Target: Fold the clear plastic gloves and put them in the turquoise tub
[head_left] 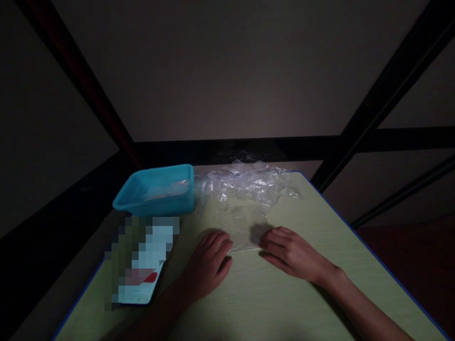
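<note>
A clear flat plastic bag (243, 232) lies on the table in front of me, its near edge stretched between my two hands. My left hand (211, 260) is at its near left corner, fingers curled and thumb below, closed on the edge. At the near right corner, my right hand (286, 248) has its fingers and thumb closed on the film. Faint round shapes show at the far part of this bag; I cannot make out what they are. Just beyond it lies a crumpled heap of clear plastic bags (249, 184).
A blue plastic basket (174, 203) with some clear pieces inside stands at the back left. Nearer, a phone (137, 296) with a lit, partly blurred screen lies left of my left hand. The pale table (320, 222) has a blue edge, with a wall behind.
</note>
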A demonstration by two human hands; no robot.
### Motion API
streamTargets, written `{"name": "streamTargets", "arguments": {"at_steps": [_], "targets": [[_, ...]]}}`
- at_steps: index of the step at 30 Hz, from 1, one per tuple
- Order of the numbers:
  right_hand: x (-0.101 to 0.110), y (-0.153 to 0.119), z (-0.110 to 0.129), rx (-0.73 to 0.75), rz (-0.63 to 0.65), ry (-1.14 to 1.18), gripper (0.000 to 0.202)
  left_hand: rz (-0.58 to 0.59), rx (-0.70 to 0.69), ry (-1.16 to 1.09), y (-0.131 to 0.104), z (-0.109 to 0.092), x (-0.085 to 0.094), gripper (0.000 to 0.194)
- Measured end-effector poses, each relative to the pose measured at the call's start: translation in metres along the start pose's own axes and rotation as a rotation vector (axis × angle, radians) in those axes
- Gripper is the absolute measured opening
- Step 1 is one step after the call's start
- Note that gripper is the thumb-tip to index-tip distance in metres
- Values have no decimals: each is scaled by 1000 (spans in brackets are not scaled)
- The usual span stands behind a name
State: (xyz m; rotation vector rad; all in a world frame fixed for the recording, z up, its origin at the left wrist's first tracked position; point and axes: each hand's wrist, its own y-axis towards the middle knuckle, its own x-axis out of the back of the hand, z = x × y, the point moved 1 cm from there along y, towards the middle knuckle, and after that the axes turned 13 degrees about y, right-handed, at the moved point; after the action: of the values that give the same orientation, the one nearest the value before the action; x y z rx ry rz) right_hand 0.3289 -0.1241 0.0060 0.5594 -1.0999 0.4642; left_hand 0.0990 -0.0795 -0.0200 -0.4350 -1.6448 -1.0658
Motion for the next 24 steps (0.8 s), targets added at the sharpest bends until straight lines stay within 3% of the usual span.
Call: {"name": "streamTargets", "arguments": {"at_steps": [11, 24], "targets": [[-4, 1, -5, 67, -82, -197, 28, -95, -41, 32, 0, 1, -3, 23], [-11, 1, -10, -3, -150, -123, 17, -150, -39, 98, 0, 0, -5, 17]]}}
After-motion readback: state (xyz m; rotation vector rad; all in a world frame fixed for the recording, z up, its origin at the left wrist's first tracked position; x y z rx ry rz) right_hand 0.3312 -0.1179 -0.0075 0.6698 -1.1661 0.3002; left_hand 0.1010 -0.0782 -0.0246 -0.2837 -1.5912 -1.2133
